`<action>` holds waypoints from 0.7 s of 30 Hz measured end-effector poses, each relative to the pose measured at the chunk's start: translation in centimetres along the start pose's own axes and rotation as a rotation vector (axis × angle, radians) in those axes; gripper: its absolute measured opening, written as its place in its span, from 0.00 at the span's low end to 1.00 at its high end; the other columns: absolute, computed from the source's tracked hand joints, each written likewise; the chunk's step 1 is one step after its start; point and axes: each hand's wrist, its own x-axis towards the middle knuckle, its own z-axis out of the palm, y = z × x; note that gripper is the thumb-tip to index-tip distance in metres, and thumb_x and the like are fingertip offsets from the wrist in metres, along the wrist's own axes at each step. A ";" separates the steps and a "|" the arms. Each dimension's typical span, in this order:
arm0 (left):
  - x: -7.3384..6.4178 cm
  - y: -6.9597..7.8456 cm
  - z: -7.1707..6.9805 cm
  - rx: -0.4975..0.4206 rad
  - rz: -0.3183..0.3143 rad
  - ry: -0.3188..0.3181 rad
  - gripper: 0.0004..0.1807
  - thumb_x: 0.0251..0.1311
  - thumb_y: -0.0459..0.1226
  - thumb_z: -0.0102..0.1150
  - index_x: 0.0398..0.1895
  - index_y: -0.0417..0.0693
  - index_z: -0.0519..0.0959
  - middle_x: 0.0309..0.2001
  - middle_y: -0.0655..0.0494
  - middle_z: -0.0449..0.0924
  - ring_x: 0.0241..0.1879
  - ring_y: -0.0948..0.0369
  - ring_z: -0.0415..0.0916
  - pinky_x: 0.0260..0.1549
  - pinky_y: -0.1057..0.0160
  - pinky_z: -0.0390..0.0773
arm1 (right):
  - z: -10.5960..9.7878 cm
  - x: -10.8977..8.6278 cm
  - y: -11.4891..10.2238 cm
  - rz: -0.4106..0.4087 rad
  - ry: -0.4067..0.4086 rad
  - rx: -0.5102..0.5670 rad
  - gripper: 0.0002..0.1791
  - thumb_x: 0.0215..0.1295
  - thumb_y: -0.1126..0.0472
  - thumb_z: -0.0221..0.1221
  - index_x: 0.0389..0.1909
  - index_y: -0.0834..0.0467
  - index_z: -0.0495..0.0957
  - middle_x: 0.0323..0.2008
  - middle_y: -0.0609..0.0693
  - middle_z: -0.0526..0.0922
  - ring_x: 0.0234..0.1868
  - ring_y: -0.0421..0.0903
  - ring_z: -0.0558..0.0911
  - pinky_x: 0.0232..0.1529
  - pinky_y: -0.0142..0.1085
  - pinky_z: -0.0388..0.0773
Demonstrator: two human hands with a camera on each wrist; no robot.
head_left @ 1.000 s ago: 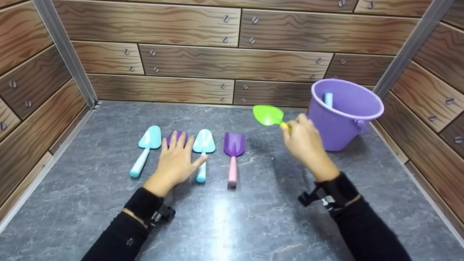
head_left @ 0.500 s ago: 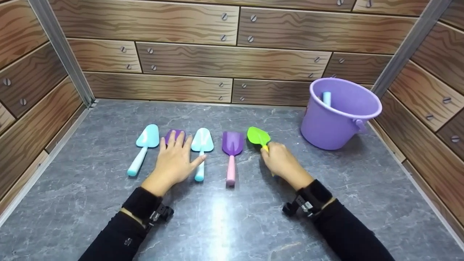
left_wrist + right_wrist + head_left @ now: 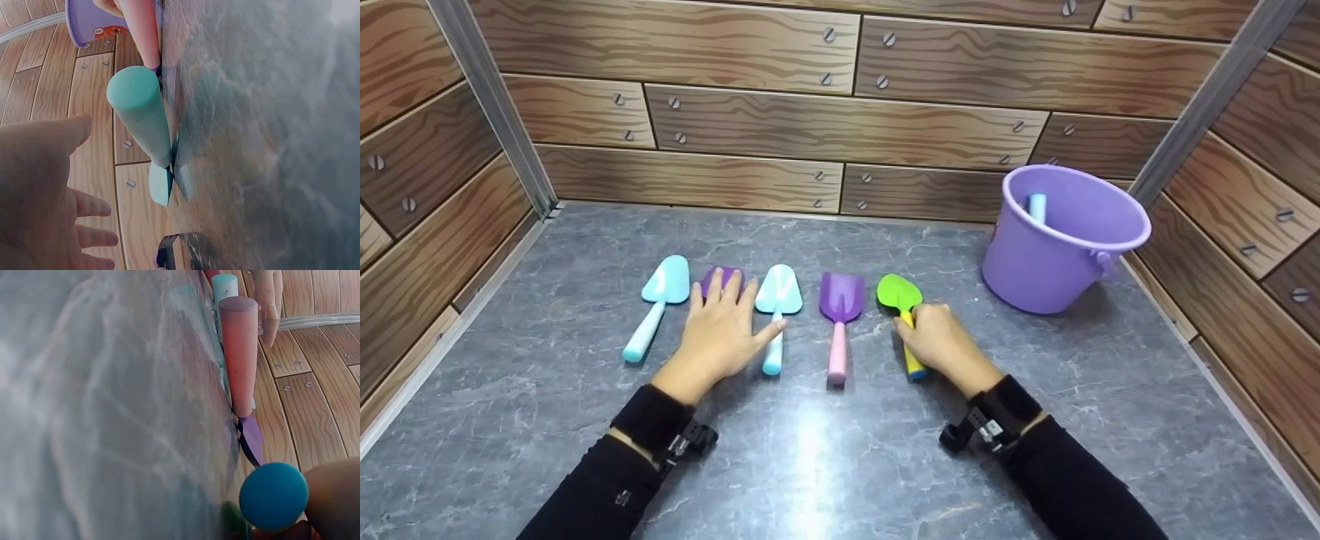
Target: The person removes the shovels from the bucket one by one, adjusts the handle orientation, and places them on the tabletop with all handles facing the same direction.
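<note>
A green toy shovel (image 3: 899, 292) with a yellow handle lies at the right end of a row on the grey surface. My right hand (image 3: 941, 337) holds its handle, thumb on the left side; the blue handle end (image 3: 274, 496) shows in the right wrist view. My left hand (image 3: 724, 334) is spread flat over a purple shovel (image 3: 723, 282), covering its handle; contact cannot be told. Beside it lie a light-blue shovel (image 3: 667, 280) on the left and another light-blue shovel (image 3: 778, 291) under the thumb side. A purple shovel with a pink handle (image 3: 838, 352) lies between the hands.
A purple bucket (image 3: 1057, 262) stands at the back right, with a light-blue handle (image 3: 1037, 208) sticking up inside. Wood-patterned walls (image 3: 750, 120) enclose the grey tabletop (image 3: 780, 465) at the back and both sides.
My right hand has brought the green shovel left and down from beside the bucket onto the surface, at the row's right end. The left hand has stayed in place.
</note>
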 end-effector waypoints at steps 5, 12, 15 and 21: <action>0.0 0.0 0.0 0.000 -0.003 -0.006 0.49 0.89 0.63 0.53 0.94 0.37 0.62 0.94 0.27 0.55 0.96 0.28 0.44 0.94 0.21 0.42 | 0.0 -0.1 0.2 0.012 -0.021 0.010 0.23 0.86 0.52 0.65 0.26 0.53 0.74 0.26 0.49 0.79 0.24 0.42 0.80 0.25 0.32 0.81; 0.0 0.0 0.2 -0.003 0.006 0.000 0.49 0.88 0.62 0.54 0.93 0.35 0.63 0.93 0.26 0.56 0.96 0.28 0.45 0.94 0.20 0.43 | -0.1 -0.1 0.3 0.010 -0.032 -0.005 0.25 0.85 0.51 0.66 0.23 0.52 0.73 0.25 0.49 0.78 0.23 0.42 0.79 0.25 0.31 0.78; 0.0 0.0 0.3 -0.004 0.005 0.002 0.49 0.88 0.63 0.55 0.93 0.34 0.63 0.93 0.25 0.56 0.96 0.27 0.45 0.93 0.20 0.43 | -0.3 -0.1 0.3 0.017 -0.045 -0.035 0.24 0.84 0.50 0.67 0.25 0.53 0.74 0.27 0.50 0.79 0.24 0.43 0.79 0.25 0.32 0.77; 0.0 0.1 0.2 0.003 0.003 -0.002 0.49 0.88 0.63 0.54 0.93 0.35 0.63 0.93 0.26 0.56 0.96 0.28 0.45 0.94 0.20 0.43 | -0.7 -0.5 0.1 0.044 -0.093 -0.057 0.24 0.85 0.50 0.67 0.26 0.54 0.76 0.30 0.53 0.81 0.25 0.43 0.82 0.26 0.33 0.80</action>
